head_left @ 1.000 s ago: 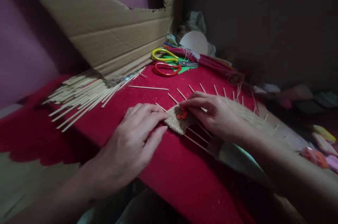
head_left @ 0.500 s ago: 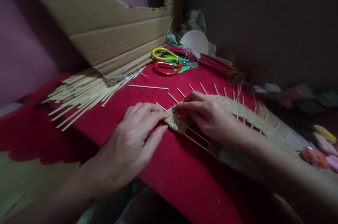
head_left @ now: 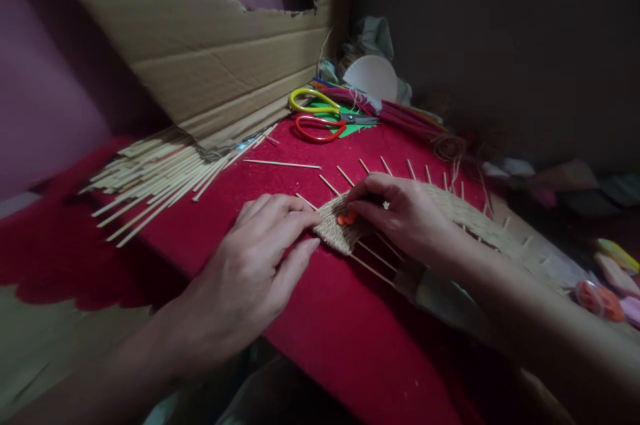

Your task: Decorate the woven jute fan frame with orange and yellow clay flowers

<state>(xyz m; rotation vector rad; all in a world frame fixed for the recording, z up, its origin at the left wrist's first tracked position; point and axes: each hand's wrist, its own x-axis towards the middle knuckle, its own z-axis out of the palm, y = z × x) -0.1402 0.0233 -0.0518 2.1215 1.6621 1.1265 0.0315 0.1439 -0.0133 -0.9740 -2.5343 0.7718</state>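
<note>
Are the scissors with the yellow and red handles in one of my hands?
No, the scissors lie beyond the woven piece, where the left hand and right hand both are.

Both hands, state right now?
Left hand: part-open, fingertips at the weave's left end.
Right hand: fingertips drawn together by the orange bits; cannot tell if holding anything.

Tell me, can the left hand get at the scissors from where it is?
Probably yes: between the left hand and the scissors, I see only a loose stick and some stick ends, all low over the red cloth. It would likely have to leave the woven piece first.
</note>
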